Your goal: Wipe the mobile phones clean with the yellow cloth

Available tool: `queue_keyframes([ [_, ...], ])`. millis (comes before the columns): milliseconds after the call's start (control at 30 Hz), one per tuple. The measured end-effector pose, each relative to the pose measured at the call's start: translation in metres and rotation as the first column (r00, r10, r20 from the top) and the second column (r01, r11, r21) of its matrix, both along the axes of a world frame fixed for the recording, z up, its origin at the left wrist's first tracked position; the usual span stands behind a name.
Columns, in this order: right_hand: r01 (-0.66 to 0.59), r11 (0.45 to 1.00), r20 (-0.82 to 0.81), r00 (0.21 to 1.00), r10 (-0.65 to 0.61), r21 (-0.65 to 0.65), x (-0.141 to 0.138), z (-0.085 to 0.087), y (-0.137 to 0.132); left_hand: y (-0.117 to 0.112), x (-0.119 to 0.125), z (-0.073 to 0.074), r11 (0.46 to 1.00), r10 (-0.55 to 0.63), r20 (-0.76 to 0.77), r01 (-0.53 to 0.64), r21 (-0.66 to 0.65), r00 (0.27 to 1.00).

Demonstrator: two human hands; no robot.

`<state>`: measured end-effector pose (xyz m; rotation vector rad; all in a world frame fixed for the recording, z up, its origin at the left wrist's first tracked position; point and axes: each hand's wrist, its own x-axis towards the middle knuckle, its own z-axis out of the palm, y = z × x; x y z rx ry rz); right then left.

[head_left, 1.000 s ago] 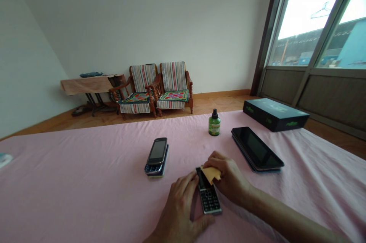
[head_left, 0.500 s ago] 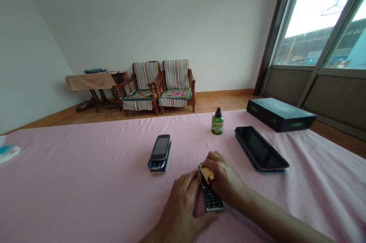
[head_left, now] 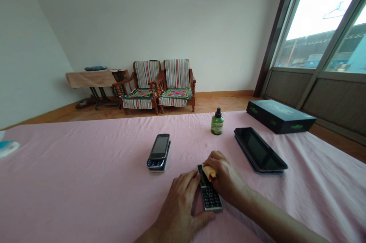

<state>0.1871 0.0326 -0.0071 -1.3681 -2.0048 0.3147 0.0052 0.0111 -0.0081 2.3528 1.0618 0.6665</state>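
A keypad mobile phone (head_left: pixel 211 198) lies face up on the pink cloth, its top end pointing away from me. My left hand (head_left: pixel 180 205) steadies it, fingertips at the upper left edge and thumb at the bottom end. Bunched in my right hand (head_left: pixel 221 170) is a yellow cloth (head_left: pixel 210 173), pressed onto the phone's screen. That cloth and the fingers hide part of the screen. To the left, a slider phone (head_left: pixel 160 147) rests on a stack of other flat items. Beyond my right hand stands a green bottle (head_left: pixel 217 125) with a black cap.
A black tablet (head_left: pixel 259 149) sits on a flat item at the right, with a black box (head_left: pixel 280 115) behind it. The pink tablecloth (head_left: pixel 85 167) has folds at the right. Past the far edge are two wooden armchairs (head_left: pixel 175 83) and a covered small table (head_left: pixel 91 79).
The yellow cloth in my right hand has shifted slightly right across the phone's screen, uncovering more of its left side. My left hand keeps its hold. The view has moved a little.
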Motion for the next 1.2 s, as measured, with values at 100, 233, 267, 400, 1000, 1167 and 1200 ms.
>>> queue_keyframes([
  [100, -0.047, 0.999, -0.003, 0.999, 0.047, -0.008, -0.004, -0.002, 0.000, -0.001, 0.001, 0.004, 1.000, -0.016, 0.017, 0.017, -0.015, 1.000],
  [233, -0.096, 0.995, -0.022, 0.995, 0.095, -0.019, -0.008, -0.001, -0.001, -0.002, 0.002, 0.007, 1.000, 0.005, 0.041, -0.004, -0.029, 0.999],
  [267, -0.108, 0.994, -0.027, 0.994, 0.108, -0.022, -0.008, 0.000, -0.002, -0.003, 0.002, 0.007, 0.999, 0.013, 0.048, -0.011, -0.033, 0.999],
  [400, -0.155, 0.987, -0.042, 0.987, 0.153, -0.037, -0.003, 0.005, -0.010, -0.003, 0.005, 0.005, 0.996, 0.073, 0.087, -0.068, -0.062, 0.994],
  [1000, -0.085, 0.995, -0.158, 0.985, 0.075, -0.057, 0.018, -0.003, -0.037, 0.003, 0.001, -0.002, 0.998, 0.054, -0.098, -0.056, -0.016, 0.994],
  [1167, -0.090, 0.992, -0.104, 0.991, 0.080, -0.090, 0.019, -0.002, -0.036, 0.003, 0.001, -0.002, 0.998, 0.058, -0.104, -0.060, -0.019, 0.993],
  [1200, -0.085, 0.992, -0.093, 0.993, 0.076, -0.096, 0.016, -0.001, -0.036, 0.003, 0.001, -0.002, 0.998, 0.056, -0.098, -0.058, -0.013, 0.994],
])
